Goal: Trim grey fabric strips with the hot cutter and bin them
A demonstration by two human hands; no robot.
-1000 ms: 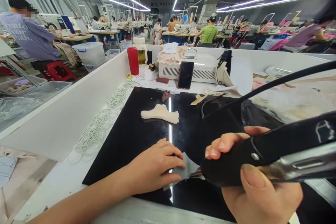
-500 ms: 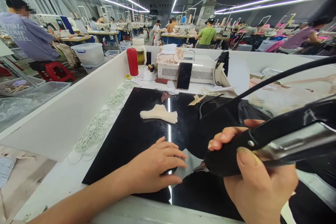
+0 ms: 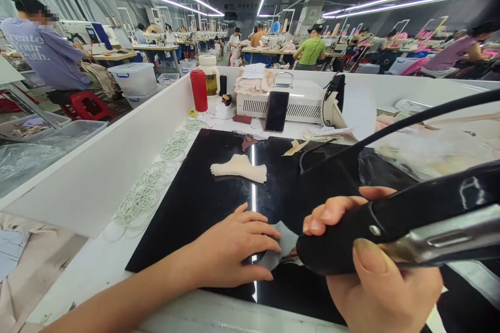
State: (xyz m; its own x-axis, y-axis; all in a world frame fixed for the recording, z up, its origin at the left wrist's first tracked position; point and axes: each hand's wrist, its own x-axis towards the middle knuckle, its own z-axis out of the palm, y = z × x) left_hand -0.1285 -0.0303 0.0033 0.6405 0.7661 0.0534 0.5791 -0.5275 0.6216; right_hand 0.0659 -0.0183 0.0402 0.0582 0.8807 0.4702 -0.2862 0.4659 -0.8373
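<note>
My left hand (image 3: pixel 244 244) lies flat over the black board (image 3: pixel 187 197), fingers spread, fingertips on a small grey piece of fabric (image 3: pixel 287 234). In my right hand (image 3: pixel 383 270) is a black corded hand tool (image 3: pixel 339 250) with a shiny metal lever along its side. My thumb rests near the lever, and the fingers wrap round the far side. The tool's rounded front end is over the right edge of the grey piece, and whether it touches is hidden. Farther back on the board lies a stack of cream fabric pieces (image 3: pixel 240 167).
Pale green elastic loops (image 3: pixel 142 200) lie left of the board. Behind stand a red tumbler (image 3: pixel 199 91), a jar of tea (image 3: pixel 210 78), a phone (image 3: pixel 277 112) and a white vented box (image 3: pixel 300 109). A black cable (image 3: pixel 410 122) crosses at right. Low white walls (image 3: pixel 97 151) surround the table.
The tool and my right hand have shifted slightly left and down, farther over the grey piece. My left hand keeps its place on the fabric. The whole view has drifted a little.
</note>
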